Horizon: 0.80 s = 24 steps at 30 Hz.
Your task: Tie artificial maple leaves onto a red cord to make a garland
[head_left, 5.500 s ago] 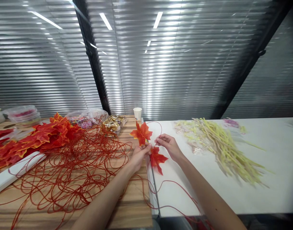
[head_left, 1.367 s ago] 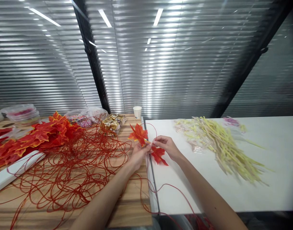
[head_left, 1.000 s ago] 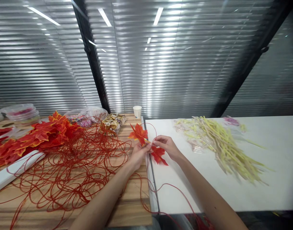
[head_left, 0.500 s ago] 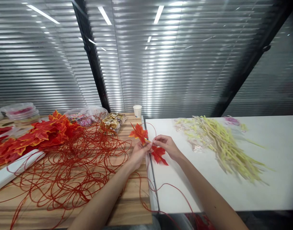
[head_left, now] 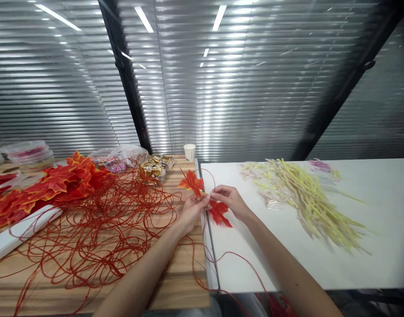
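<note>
My left hand is closed in a pinch on an orange-red artificial maple leaf, near its stem. Beside it my right hand pinches a thin red cord, which makes a small loop above the fingers. A second red maple leaf hangs below the right fingers; whether the hand touches it I cannot tell. Both hands meet above the seam between the two tabletops. The exact spot where cord and stem come together is hidden by the fingertips.
A large tangle of red cord covers the wooden table. Heaped maple leaves, a white handle-like tool and gold packets lie left. Behind stands a paper cup. Yellow stems lie on the white table.
Hardly anything differs. Both hands keep their pinch in the same place, and the view has shifted very slightly.
</note>
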### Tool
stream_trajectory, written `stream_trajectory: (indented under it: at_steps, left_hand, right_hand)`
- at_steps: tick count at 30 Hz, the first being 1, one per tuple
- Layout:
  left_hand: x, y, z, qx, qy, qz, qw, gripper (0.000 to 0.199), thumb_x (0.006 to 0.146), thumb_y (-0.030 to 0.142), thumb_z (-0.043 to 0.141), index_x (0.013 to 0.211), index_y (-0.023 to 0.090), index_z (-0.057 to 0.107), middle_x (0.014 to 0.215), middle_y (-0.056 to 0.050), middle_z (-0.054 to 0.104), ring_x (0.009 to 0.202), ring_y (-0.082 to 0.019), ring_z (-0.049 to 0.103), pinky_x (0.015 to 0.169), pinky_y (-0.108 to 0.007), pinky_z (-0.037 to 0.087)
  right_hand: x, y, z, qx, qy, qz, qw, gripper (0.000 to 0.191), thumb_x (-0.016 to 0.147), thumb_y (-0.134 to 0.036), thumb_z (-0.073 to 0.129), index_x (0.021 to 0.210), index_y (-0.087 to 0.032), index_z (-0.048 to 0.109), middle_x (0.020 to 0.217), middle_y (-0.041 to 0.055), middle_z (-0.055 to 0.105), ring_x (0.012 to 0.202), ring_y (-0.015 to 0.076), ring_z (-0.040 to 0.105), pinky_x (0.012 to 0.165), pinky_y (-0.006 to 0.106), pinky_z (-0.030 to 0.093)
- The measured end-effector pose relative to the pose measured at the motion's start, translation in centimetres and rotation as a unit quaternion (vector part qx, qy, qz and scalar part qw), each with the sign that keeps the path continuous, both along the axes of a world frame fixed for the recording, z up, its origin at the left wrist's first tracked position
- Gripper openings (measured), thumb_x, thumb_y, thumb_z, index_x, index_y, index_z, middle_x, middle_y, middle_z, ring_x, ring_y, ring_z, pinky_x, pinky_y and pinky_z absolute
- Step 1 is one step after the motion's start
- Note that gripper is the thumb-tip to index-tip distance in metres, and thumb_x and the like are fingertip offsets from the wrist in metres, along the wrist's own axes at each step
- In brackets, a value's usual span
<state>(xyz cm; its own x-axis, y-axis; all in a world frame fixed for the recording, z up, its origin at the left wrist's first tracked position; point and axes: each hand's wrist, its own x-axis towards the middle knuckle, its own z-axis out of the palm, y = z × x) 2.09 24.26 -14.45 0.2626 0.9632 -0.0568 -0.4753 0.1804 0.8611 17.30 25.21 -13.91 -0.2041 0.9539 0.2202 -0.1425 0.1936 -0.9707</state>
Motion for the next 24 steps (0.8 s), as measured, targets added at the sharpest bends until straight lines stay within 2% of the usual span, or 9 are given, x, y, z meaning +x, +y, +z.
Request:
stream_trajectory:
  at_steps: [24]
  left_hand:
    - [0.07,0.13,-0.10,-0.004,0.003,0.001,1.000,0.027,0.055,0.026,0.080,0.069,0.012,0.062,0.071,0.000,0.057,0.063,-0.009,0.052,0.063,-0.024,0.044]
  right_hand:
    - [-0.04,0.01,-0.09,0.003,0.004,0.000,1.000,0.013,0.068,-0.029,0.071,0.071,-0.019,0.065,0.073,-0.0004,0.064,0.068,0.0124,0.058,0.068,0.026,0.046]
